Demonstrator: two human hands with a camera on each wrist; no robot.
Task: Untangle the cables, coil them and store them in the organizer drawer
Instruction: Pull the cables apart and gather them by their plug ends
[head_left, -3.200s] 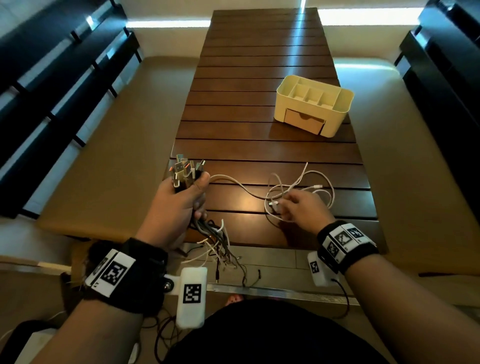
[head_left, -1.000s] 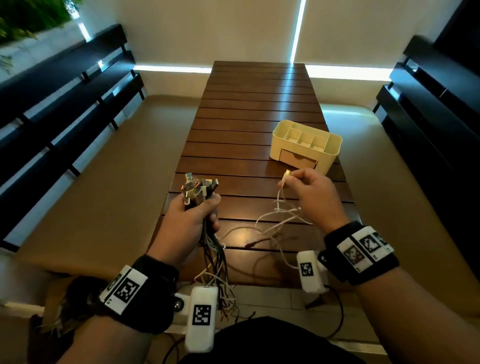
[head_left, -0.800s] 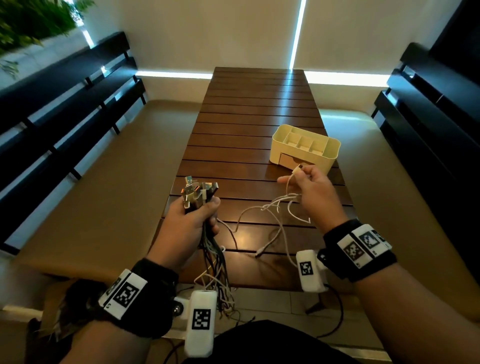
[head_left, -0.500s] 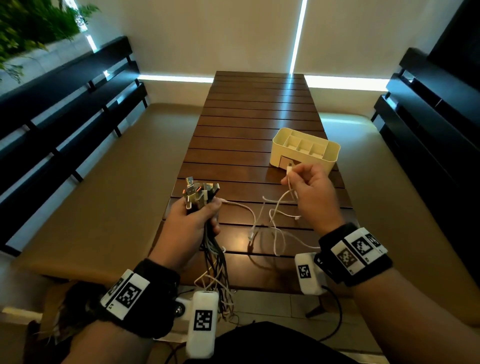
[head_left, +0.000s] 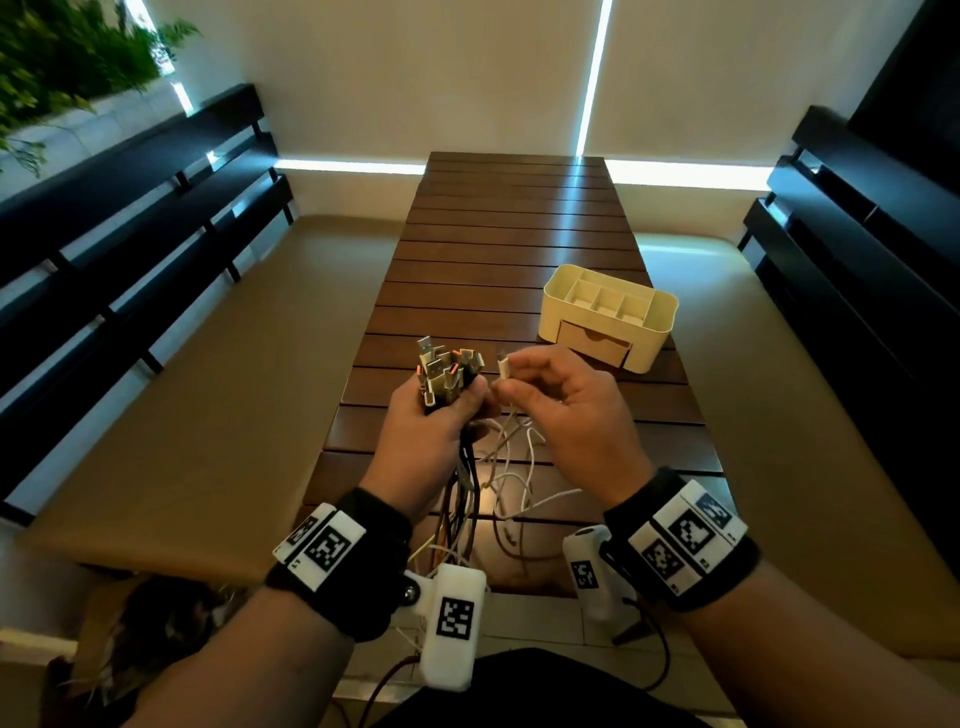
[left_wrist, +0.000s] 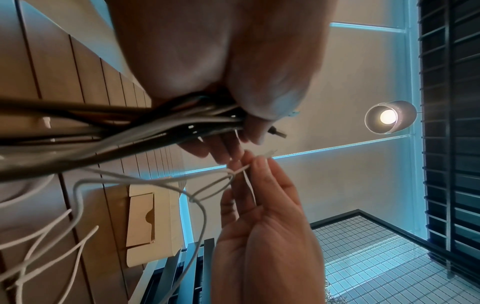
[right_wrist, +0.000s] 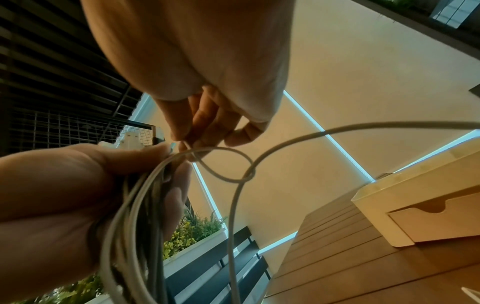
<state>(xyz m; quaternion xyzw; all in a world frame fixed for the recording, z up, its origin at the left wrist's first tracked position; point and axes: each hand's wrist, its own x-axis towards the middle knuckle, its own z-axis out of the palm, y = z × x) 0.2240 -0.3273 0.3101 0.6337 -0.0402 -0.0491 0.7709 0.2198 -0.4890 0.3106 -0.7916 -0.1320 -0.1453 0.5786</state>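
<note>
My left hand (head_left: 441, 415) grips a bundle of black and white cables (head_left: 447, 371) upright, plugs fanned out above the fist and the cords (head_left: 467, 499) trailing down past the table's near edge. My right hand (head_left: 519, 387) pinches the plug end of a thin white cable (head_left: 503, 366) right beside that bundle; its cord (head_left: 524, 467) hangs in loose loops under both hands. The left wrist view shows the bundle (left_wrist: 155, 127) in the fist and the white cable (left_wrist: 241, 170) at the right fingertips. The cream organizer (head_left: 608, 317) stands behind the right hand, its drawer (head_left: 595, 340) closed.
A long slatted wooden table (head_left: 519, 244) runs away from me. Tan bench cushions (head_left: 208, 389) lie on both sides, with dark slatted backrests beyond. A plant (head_left: 62, 62) sits at the far left.
My right hand has carried the white cable's plug leftward until it sits beside the bundle in my left hand. The left hand has kept its grip on the bundle.
</note>
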